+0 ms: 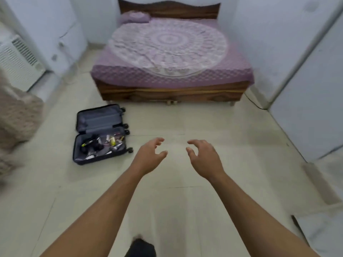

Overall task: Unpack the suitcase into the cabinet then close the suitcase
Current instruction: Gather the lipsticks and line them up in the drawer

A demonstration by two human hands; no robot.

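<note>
A dark suitcase [79,145] lies open flat on the tiled floor, left of centre. Its far half shows a grey lining with nothing loose on it. The near half holds several small items [104,143], dark and yellow-white pieces jumbled together. Both my arms reach forward over the floor to the right of the case. My left hand [148,156] is open with curled fingers, a short way right of the suitcase wheels. My right hand [204,156] is open too, facing the left one, nothing between them. White cabinet doors [306,101] stand along the right side.
A wooden bed [172,93] with a purple patterned cover fills the far middle. A white air cooler [18,62] and a beige fabric heap [16,115] are at the left. White panels line the left wall. An open cabinet door edge [319,230] shows low right.
</note>
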